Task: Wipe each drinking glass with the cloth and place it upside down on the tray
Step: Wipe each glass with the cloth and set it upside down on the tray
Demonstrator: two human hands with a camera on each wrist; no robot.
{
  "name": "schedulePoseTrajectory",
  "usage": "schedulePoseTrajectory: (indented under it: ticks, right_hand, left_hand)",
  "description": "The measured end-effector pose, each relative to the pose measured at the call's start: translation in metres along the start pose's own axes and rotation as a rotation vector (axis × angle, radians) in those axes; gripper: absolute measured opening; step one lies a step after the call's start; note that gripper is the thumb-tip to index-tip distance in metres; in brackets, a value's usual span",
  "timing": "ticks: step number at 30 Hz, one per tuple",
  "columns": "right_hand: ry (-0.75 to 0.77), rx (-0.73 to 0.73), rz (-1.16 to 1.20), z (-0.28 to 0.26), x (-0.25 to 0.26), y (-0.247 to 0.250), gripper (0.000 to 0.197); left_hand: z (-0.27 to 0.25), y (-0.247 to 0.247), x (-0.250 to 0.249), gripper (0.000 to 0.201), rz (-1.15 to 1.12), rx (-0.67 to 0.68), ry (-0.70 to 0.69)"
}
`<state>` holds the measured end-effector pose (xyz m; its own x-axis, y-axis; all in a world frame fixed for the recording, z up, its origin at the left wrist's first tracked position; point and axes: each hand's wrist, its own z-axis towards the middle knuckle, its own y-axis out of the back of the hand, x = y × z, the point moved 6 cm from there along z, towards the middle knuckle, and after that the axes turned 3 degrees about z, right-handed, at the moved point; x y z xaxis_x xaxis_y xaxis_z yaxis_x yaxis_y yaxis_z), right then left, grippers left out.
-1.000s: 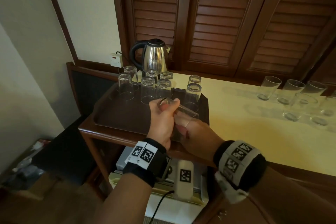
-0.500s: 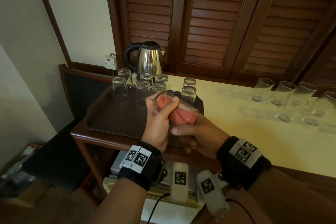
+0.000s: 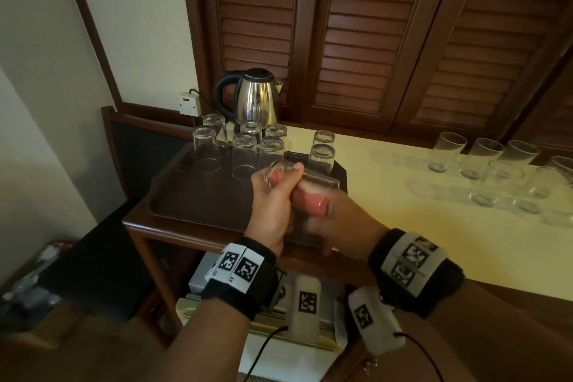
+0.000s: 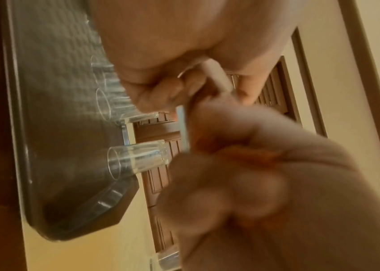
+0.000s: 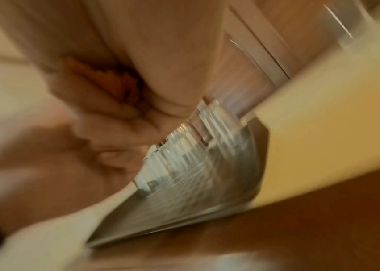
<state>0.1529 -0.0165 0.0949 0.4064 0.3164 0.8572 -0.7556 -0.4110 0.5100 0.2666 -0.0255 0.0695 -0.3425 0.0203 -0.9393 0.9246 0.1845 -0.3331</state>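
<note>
Before louvred shutters, over the worktop's tray [image 3: 186, 201], the left hand [image 3: 273, 195] clamps the drinking glass [image 3: 310, 178] while the right hand [image 3: 344, 220], clenching the pink cloth [image 3: 310, 200], now pushes it deeper inside, so wiping is underway.

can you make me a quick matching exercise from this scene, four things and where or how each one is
Things:
1. kettle
2. held glass
3. cloth
4. upright glasses

States:
a. pink, gripped by the right hand
b. standing on the yellow counter, right of the tray
c. behind the tray, by the shutters
d. on its side in the left hand

Pairs: 1-c, 2-d, 3-a, 4-b
</note>
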Motion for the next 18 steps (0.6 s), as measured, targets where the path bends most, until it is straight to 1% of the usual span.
schedulePoseTrajectory:
  ticks: [1, 2, 3, 4, 5, 7, 8, 9, 10, 11, 13, 14, 15, 16, 17, 18]
  right_hand:
    - [0.09, 0.002, -0.331, -0.001, 0.003, -0.002, 0.062]
    - [0.166, 0.002, -0.562, -0.002, 0.003, -0.007, 0.068]
    - [0.228, -0.021, -0.627, -0.003, 0.005, -0.012, 0.069]
    - [0.254, -0.036, -0.515, -0.003, 0.005, -0.015, 0.064]
    - [0.215, -0.041, -0.27, -0.003, 0.004, -0.014, 0.054]
    - [0.001, 0.025, 0.265, -0.007, -0.001, -0.015, 0.03]
    - [-0.1, 0.051, 0.471, -0.01, -0.003, -0.015, 0.025]
    - [-0.151, 0.054, 0.525, -0.012, -0.007, -0.014, 0.024]
    - [-0.153, 0.04, 0.459, -0.012, -0.01, -0.011, 0.027]
    - [-0.099, 0.012, 0.248, -0.01, -0.01, -0.006, 0.036]
    - [0.081, 0.002, -0.327, -0.009, -0.003, -0.005, 0.067]
    - [0.154, -0.004, -0.48, -0.01, 0.0, -0.01, 0.076]
    - [0.198, -0.016, -0.481, -0.009, 0.002, -0.015, 0.077]
    - [0.182, -0.024, -0.291, -0.009, 0.004, -0.016, 0.07]
    - [0.117, -0.022, -0.016, -0.01, 0.002, -0.016, 0.058]
    - [0.017, -0.003, 0.252, -0.012, 0.0, -0.018, 0.044]
  left_hand:
    - [0.001, 0.002, 0.004, 0.051, 0.011, -0.011, 0.047]
    - [0.001, 0.002, 0.007, 0.05, 0.002, -0.024, 0.076]
    - [0.0, 0.003, 0.008, 0.047, -0.022, -0.034, 0.078]
    - [-0.002, 0.003, 0.008, 0.045, -0.044, -0.044, 0.058]
    - [-0.003, 0.002, 0.008, 0.042, -0.069, -0.047, 0.025]
    - [-0.008, 0.0, 0.007, 0.041, -0.111, -0.031, -0.037]
    - [-0.008, -0.001, 0.005, 0.042, -0.102, -0.009, -0.058]
    - [-0.007, -0.001, 0.005, 0.044, -0.068, 0.02, -0.058]
    - [-0.007, -0.001, 0.005, 0.046, -0.017, 0.053, -0.031]
    - [-0.006, -0.001, 0.007, 0.049, 0.04, 0.083, 0.009]
    - [-0.005, 0.001, 0.008, 0.048, 0.085, 0.095, 0.066]
    - [-0.006, 0.001, 0.007, 0.045, 0.061, 0.076, 0.072]
    - [-0.006, 0.002, 0.007, 0.044, 0.024, 0.049, 0.066]
    - [-0.007, 0.001, 0.007, 0.045, -0.009, 0.022, 0.052]
    - [-0.009, 0.001, 0.006, 0.045, -0.039, 0.007, 0.028]
    - [-0.012, 0.001, 0.006, 0.046, -0.064, 0.003, 0.003]
